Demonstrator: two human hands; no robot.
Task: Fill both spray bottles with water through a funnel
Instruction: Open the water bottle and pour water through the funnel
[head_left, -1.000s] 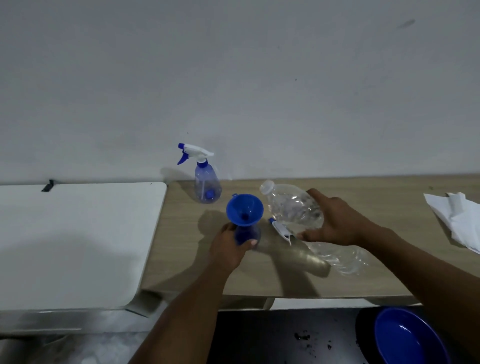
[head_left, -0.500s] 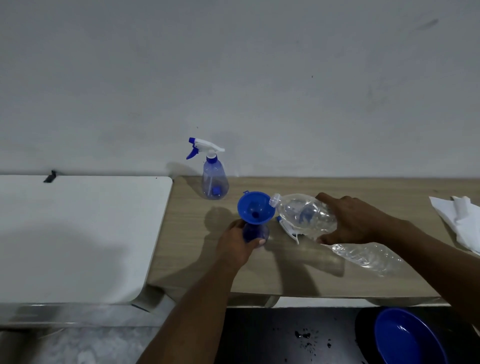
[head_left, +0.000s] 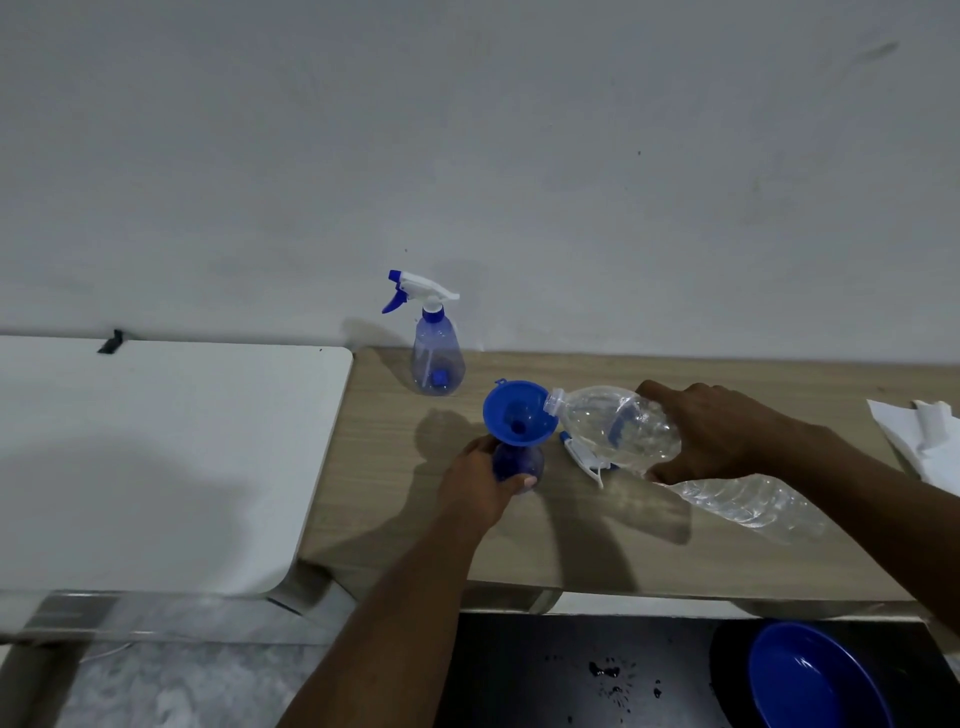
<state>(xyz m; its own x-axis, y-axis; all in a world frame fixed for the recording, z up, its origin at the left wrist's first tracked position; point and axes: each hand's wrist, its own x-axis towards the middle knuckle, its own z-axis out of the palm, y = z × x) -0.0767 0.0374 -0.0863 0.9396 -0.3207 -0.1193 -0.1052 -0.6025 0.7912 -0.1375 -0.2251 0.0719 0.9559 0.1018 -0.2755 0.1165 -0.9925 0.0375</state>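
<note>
On the wooden table (head_left: 649, 551) my left hand (head_left: 480, 486) grips a small blue spray bottle (head_left: 517, 462) with its head off. A blue funnel (head_left: 519, 413) sits in its neck. My right hand (head_left: 711, 431) holds a large clear water bottle (head_left: 618, 426) tipped on its side, its open mouth touching the funnel's right rim. The removed white spray head (head_left: 584, 457) lies on the table under the water bottle. A second spray bottle (head_left: 436, 358), capped with a white and blue trigger, stands upright near the wall.
A white table (head_left: 156, 457) adjoins on the left. A crumpled clear plastic bottle (head_left: 748, 501) lies under my right forearm. White paper towels (head_left: 924, 441) lie at the right edge. A blue bowl (head_left: 810, 675) sits low at the bottom right.
My right hand has tipped the water bottle further and brought its mouth leftward onto the funnel's rim. My left hand keeps hold of the small bottle.
</note>
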